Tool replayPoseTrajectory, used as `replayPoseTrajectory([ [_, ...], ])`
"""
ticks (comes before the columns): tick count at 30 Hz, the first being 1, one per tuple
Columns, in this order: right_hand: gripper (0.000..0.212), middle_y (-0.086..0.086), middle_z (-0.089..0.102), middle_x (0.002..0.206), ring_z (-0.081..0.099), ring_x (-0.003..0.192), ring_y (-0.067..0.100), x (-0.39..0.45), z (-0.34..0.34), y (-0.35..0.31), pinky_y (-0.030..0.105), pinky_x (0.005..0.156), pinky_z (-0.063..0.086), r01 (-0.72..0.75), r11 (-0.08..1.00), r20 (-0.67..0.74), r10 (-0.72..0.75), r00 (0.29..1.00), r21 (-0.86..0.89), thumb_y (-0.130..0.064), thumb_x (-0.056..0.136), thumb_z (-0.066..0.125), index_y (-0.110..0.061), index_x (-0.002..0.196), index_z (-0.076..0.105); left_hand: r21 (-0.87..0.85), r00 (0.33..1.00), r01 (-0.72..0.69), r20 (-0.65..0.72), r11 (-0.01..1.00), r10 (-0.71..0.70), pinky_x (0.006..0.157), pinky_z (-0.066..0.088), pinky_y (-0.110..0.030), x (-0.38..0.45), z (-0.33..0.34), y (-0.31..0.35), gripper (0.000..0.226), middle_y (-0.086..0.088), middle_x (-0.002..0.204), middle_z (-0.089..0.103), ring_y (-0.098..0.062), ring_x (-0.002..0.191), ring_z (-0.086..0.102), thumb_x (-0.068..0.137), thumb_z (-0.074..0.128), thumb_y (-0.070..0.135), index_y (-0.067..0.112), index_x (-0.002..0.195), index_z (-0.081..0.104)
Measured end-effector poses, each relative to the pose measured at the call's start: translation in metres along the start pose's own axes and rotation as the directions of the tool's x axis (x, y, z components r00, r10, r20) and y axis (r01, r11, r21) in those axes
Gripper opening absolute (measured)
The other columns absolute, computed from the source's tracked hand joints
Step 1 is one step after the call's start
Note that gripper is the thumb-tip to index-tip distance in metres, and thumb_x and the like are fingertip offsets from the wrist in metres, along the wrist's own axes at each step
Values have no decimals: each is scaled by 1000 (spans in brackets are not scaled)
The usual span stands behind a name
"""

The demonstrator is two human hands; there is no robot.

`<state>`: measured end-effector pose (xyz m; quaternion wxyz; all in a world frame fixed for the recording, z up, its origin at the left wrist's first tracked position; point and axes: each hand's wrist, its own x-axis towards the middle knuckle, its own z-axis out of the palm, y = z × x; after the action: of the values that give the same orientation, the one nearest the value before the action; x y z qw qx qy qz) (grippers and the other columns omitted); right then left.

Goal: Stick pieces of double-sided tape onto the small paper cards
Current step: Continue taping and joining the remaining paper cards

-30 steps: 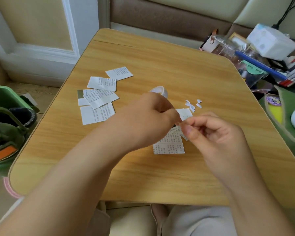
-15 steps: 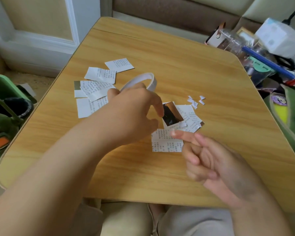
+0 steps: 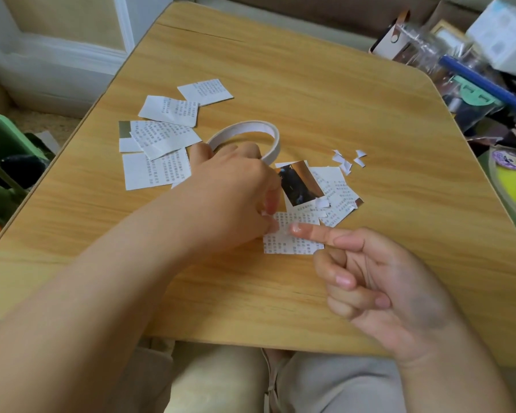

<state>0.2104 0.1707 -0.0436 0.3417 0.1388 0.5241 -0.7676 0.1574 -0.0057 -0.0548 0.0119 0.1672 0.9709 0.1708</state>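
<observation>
Two hands point(image 3: 230, 198) point(image 3: 379, 281) mid-table point(image 3: 310, 84) — far half bare, edges well off

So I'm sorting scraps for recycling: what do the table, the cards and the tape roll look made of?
Table: wood-look top with a smooth, faintly shiny finish, printed-looking grain; probably laminate.
Cards: thin matte white paper with printed text, edges cut.
Tape roll: a thin white ring, matte; looks like paper-backed tape, though I can't be sure.
</observation>
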Motion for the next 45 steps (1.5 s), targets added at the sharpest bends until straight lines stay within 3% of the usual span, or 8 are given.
replayPoseTrajectory([
  [8, 49, 4, 37, 46, 14, 27, 3, 0, 3, 2, 18, 36, 14, 21, 994, -47, -26, 999, -111, -22, 65, 47, -3, 108, 61, 3, 1000, 12, 12, 1000, -12, 80, 11, -31, 1, 1, 1, 19, 15, 77, 25, -11, 86, 27, 81, 68, 38, 35, 74, 51],
  [11, 31, 5, 37, 47, 15, 28, 4, -1, 5, 3, 18, 35, 14, 21, 984, -92, -38, 995, -179, -15, 82, 44, -5, 106, 62, 6, 1000, -5, 27, 1000, 5, 82, 14, -32, 1, 1, 4, 22, 14, 77, 26, -10, 87, 29, 84, 65, 36, 36, 70, 49],
  [14, 32, 7, 38, 48, 15, 29, 5, -2, 5, 4, 18, 36, 14, 26, 974, -133, -57, 989, -224, -12, 92, 34, -7, 105, 62, -2, 1000, -9, 28, 1000, 9, 83, 15, -32, 1, 0, 5, 21, 13, 76, 27, -10, 87, 30, 86, 62, 33, 37, 69, 50],
  [19, 31, 8, 38, 48, 16, 29, 6, -2, 7, 4, 18, 39, 13, 37, 969, -154, -77, 985, -242, -12, 93, 33, -7, 107, 61, -1, 1000, -4, 14, 1000, 4, 82, 15, -32, -1, 3, 7, 8, 12, 76, 29, -12, 88, 33, 88, 55, 34, 33, 80, 57],
  [32, 30, 7, 41, 48, 18, 31, 7, -4, 9, 8, 19, 38, 14, 102, 941, -146, -156, 977, -322, -7, 93, 33, -9, 108, 59, 55, 999, 31, 3, 998, -32, 87, 19, -35, 1, 6, 15, 16, 11, 75, 27, -13, 91, 31, 85, 60, 42, 32, 77, 51],
  [38, 33, 7, 42, 49, 20, 31, 7, -10, 9, 9, 21, 38, 15, 104, 947, -136, -151, 979, -304, -9, 92, 34, -15, 110, 60, 38, 1000, 16, -2, 999, -16, 83, 14, -34, 1, 7, 16, 14, 12, 75, 28, -12, 91, 31, 84, 61, 41, 33, 77, 51],
  [45, 36, 8, 44, 49, 21, 29, 7, -15, 12, 10, 18, 34, 20, 79, 976, -105, -102, 989, -204, -18, 85, 37, -20, 114, 59, 47, 999, 23, 22, 999, -24, 83, 16, -34, 3, 6, 15, 29, 12, 75, 31, -12, 89, 32, 82, 62, 42, 34, 63, 42],
])
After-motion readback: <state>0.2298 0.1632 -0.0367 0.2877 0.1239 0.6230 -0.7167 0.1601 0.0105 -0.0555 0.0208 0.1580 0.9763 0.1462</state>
